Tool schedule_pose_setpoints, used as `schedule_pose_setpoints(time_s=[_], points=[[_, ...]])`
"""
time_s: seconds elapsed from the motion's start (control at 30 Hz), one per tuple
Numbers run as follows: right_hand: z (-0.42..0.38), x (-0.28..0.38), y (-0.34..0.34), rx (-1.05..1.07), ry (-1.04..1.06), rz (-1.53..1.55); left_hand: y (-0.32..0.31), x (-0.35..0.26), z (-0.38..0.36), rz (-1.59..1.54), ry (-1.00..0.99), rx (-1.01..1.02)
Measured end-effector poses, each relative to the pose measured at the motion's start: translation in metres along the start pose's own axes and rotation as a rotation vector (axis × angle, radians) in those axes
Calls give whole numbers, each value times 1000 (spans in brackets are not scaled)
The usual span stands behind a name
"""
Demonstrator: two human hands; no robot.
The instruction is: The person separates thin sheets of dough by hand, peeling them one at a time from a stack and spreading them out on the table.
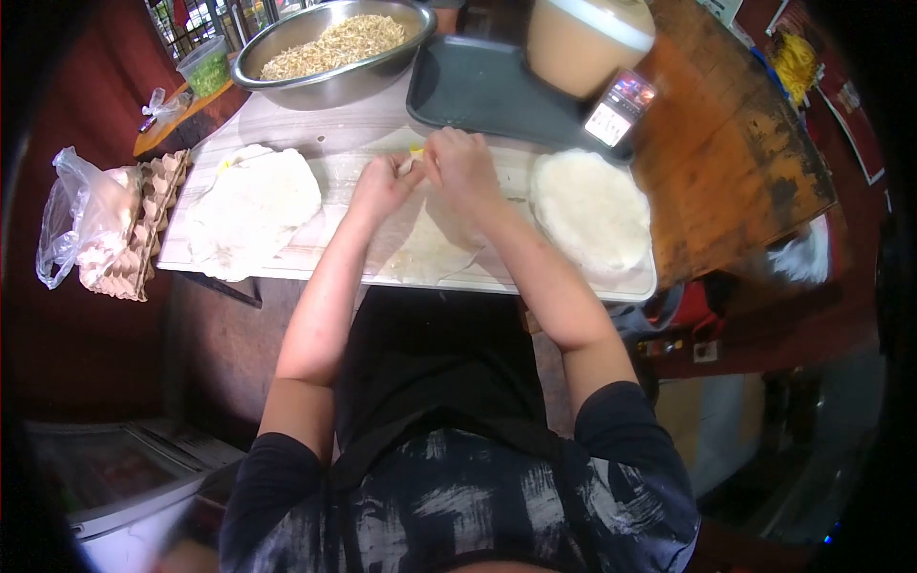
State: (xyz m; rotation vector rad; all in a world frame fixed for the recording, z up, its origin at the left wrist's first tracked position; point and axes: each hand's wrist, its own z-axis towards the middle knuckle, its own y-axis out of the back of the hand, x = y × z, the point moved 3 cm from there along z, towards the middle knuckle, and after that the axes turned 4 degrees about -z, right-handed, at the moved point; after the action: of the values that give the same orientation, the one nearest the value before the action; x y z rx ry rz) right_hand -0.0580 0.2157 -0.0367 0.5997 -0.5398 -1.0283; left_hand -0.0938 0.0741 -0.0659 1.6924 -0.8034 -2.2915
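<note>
Over the middle of a pale board, my left hand and my right hand meet with closed fingers. They pinch the far edge of a thin, pale round wrapper, which lies partly under my forearms. A small yellow bit shows beside the fingertips; I cannot make out what it is. To the left lies a wrinkled pile of white wrappers. Further right sits a neater round stack of white wrappers.
Behind the board stand a steel bowl of shredded filling, a dark tray and a tan tub. A phone-like object leans by the tray. At left are a plastic bag, an egg carton and a tub of chopped greens.
</note>
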Motion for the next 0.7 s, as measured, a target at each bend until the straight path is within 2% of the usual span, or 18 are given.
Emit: schedule_pose_setpoints(time_s=[0.07, 0.1, 0.17, 0.2, 0.27, 0.37, 0.43, 0.47, 0.5, 0.53, 0.6, 0.63, 0.67, 0.7], points=[[-1, 4, 1, -57, 76, 91, -1, -1, 0, -33, -177, -94], [0, 4, 1, -58, 77, 92, 0, -2, 0, -32, -177, -95], [2, 0, 4, -112, -3, -19, -1, 1, 0, -54, -47, 4], [4, -5, 2, -114, -3, -19, -1, 3, 1, -53, -48, 4], [7, -20, 2, -180, -162, -235, -2, 8, 5, 61, -108, 13], [8, -40, 12, -300, -262, -134, 3, 4, 7, 33, 16, 49], [7, -45, 9, -374, -258, 4, 9, 16, 17, 142, -344, -321], [5, -39, 12, -327, -241, 93, 21, 3, 17, 124, -402, -354], [6, -32, 11, -306, -268, 184, 33, -18, 7, 121, -328, -403], [6, -22, 11, -320, -233, 294, 35, -20, 7, 105, -414, -465], [6, -2, 14, -266, -203, 474, 40, -47, -7, -221, -416, -331], [4, 7, 17, -255, -179, 513, 45, -58, -14, -370, -254, -111], [5, 14, 22, -172, -131, 545, 53, -59, -24, -354, -250, -143], [4, 21, 24, -92, -89, 570, 58, -61, -34, -266, -394, -172]])
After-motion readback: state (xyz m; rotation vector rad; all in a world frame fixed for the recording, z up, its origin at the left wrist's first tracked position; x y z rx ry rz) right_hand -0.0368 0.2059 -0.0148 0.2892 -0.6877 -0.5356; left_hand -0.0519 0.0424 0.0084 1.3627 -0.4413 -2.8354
